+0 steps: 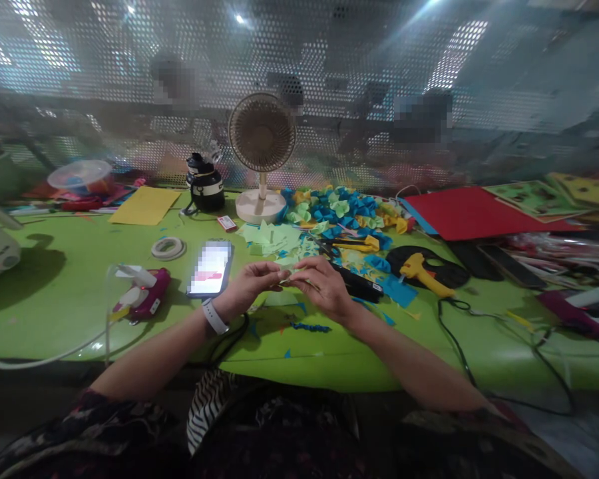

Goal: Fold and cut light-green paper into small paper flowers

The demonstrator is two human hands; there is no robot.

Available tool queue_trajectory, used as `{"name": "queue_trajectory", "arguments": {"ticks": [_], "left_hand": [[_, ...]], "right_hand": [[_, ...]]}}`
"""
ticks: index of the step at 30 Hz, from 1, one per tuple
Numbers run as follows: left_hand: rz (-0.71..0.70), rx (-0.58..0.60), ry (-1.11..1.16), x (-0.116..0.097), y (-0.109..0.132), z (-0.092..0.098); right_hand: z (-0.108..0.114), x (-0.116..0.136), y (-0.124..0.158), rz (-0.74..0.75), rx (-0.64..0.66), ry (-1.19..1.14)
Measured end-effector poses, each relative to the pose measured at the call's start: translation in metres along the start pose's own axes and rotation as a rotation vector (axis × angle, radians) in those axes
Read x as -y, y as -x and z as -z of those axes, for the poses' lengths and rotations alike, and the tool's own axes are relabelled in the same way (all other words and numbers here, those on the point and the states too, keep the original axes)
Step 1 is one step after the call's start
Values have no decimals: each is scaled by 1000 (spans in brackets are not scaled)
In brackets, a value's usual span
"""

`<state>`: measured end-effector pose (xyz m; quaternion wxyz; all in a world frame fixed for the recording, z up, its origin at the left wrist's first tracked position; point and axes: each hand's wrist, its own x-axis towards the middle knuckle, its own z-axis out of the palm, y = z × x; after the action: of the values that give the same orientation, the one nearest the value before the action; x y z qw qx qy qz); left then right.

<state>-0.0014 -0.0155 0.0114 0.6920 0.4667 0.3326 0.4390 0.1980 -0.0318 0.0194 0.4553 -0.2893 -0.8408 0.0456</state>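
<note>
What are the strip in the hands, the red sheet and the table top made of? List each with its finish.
Strip, pinched between left hand and right hand: pale green, thin and flat, probably paper; too small to be sure.
Red sheet: matte, flat, clean-edged, likely craft paper or card.
Table top: glossy green with light reflections, seemingly plastic or laminate.

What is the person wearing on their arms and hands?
Both forearms are bare. The left hand has a white band with a small white oval face around its wrist. The right hand wears nothing. Dark patterned sleeves begin near the elbows.
</note>
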Motion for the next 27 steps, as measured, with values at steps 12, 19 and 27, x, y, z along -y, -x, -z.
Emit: {"name": "queue_trajectory", "arguments": {"ticks": [12,19,27], "left_hand": [[-43,100,-36,-1,5,-7],[-58,116,-50,-4,8,-9],[-68,113,-51,-1,10,-9]], "right_hand": [[-3,9,-3,-231,-84,-56],[-5,6,-3,-224,-91,-51],[-5,7,-4,-185,-98,-37]]}}
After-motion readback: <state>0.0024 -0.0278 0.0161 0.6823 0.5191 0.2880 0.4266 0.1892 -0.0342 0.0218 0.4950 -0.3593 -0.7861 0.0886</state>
